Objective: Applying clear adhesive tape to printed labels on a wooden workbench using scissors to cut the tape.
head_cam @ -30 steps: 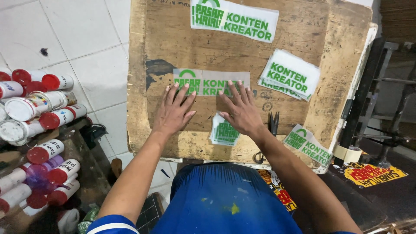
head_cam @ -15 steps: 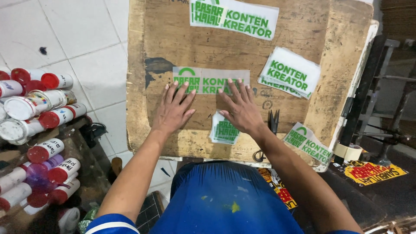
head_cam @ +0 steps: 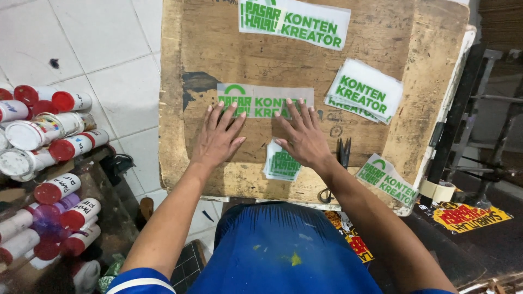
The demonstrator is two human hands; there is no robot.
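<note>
My left hand (head_cam: pixel 219 136) and my right hand (head_cam: pixel 303 136) lie flat, fingers spread, on a worn wooden board (head_cam: pixel 381 147). The fingertips of both press the lower edge of a clear film strip with green lettering (head_cam: pixel 262 99) in the board's middle. A small stack of green-printed film pieces (head_cam: pixel 282 163) lies just below my right hand, partly under it. Black scissors (head_cam: pixel 342 158) rest by my right wrist.
More printed strips lie on the board: a long one (head_cam: pixel 294 22) at the top, a stack (head_cam: pixel 364 91) at right, one (head_cam: pixel 387 179) at the lower right edge. Red-capped white bottles (head_cam: pixel 49 136) crowd a shelf at left. A tape roll (head_cam: pixel 439 190) and a yellow-red sheet (head_cam: pixel 473 213) sit at right.
Both hands have stayed on the film strip, shifting only slightly; the view has moved a little.
</note>
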